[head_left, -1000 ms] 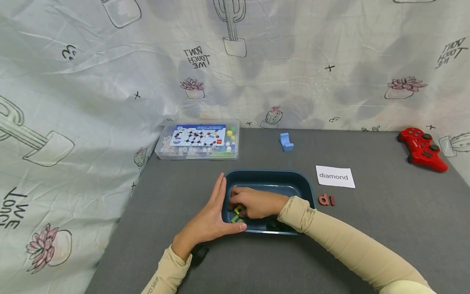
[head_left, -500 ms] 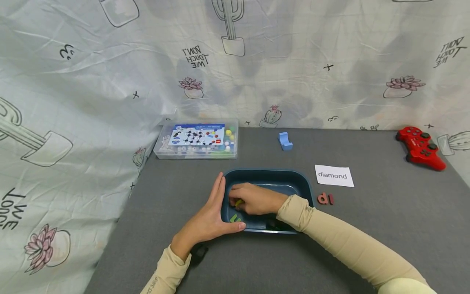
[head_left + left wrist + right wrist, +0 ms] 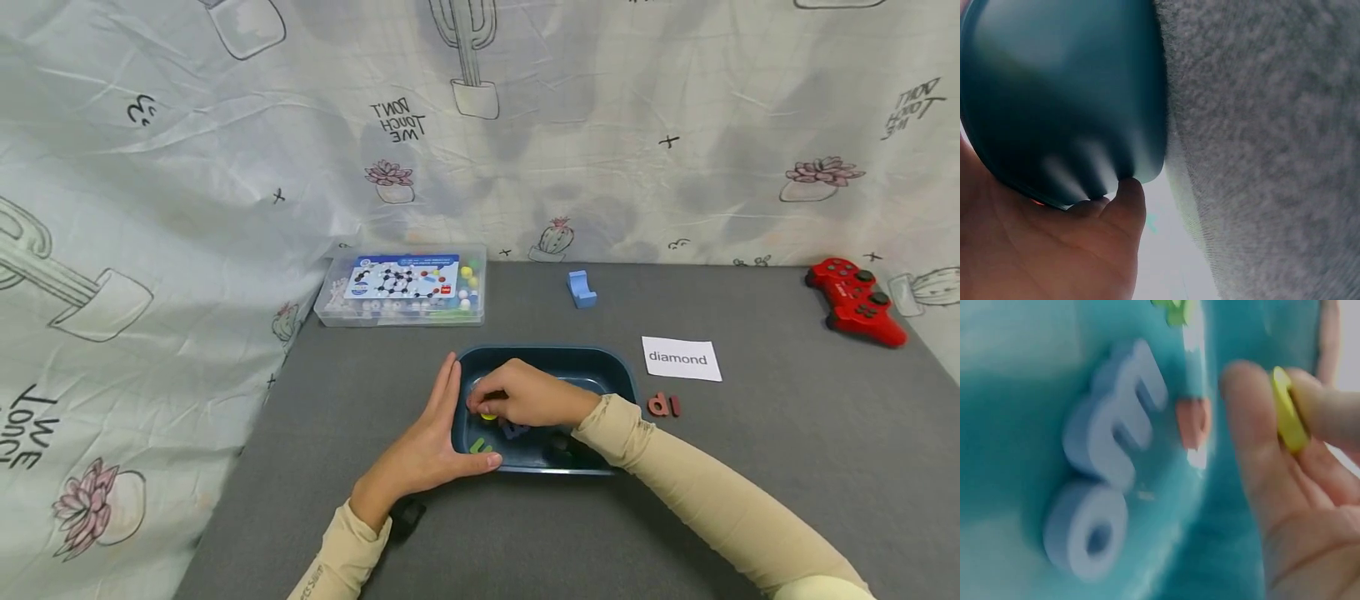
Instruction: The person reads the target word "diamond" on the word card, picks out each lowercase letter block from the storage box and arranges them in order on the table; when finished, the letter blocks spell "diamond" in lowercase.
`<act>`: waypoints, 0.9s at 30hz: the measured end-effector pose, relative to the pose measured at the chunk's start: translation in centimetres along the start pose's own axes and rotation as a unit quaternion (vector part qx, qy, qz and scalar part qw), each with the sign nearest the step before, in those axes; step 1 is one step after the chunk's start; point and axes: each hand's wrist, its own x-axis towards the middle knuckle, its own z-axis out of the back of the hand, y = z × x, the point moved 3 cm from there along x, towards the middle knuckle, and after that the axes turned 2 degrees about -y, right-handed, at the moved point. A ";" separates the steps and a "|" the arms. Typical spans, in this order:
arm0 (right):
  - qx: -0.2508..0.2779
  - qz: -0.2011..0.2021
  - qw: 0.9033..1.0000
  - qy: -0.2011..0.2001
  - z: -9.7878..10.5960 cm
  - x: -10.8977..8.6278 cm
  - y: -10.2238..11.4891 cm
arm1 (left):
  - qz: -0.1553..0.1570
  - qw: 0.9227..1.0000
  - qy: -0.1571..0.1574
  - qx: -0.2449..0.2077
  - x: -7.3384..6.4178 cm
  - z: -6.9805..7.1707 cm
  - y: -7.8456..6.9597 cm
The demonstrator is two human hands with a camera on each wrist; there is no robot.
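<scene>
My left hand (image 3: 427, 442) rests against the left end of a dark teal tray (image 3: 558, 472), fingers straight along its side and thumb at the front rim. In the left wrist view, fingers meet the outer wall of the tray (image 3: 1066, 81). Inside the tray, my right hand (image 3: 536, 393) pinches a yellow letter piece (image 3: 1289, 415) between thumb and fingertips. Near it in the right wrist view lie a blue letter m (image 3: 1113, 415), a blue letter o (image 3: 1088, 534), a reddish piece (image 3: 1192, 422) and a green piece (image 3: 1179, 309).
Right of the tray are a card (image 3: 681, 359) reading "diamond" and two reddish letters, a d (image 3: 657, 405) and an upright stroke (image 3: 675, 406). Farther back stand a clear case (image 3: 401, 286) of beads, a light blue holder (image 3: 581, 289) and a red game controller (image 3: 857, 302).
My right hand has gathered the yellow letter from the tray floor and lifted slightly, with blue letters now showing under it. The left hand stays in place.
</scene>
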 end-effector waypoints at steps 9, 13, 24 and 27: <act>0.077 -0.018 0.997 -0.010 2.1 -2.3 0.2 | 0.010 1.000 0.002 0.008 0.5 -0.3 -0.1; 0.089 -0.026 0.996 -0.013 2.5 -3.1 0.4 | 0.015 1.000 0.001 0.010 0.4 -0.2 0.0; 0.063 -0.048 0.996 -0.052 3.3 -5.1 1.2 | 0.023 1.000 -0.007 0.014 0.2 -0.3 0.1; 0.069 -0.059 0.994 -0.064 3.6 -5.8 1.2 | 0.025 1.000 -0.007 0.016 0.1 -0.4 0.1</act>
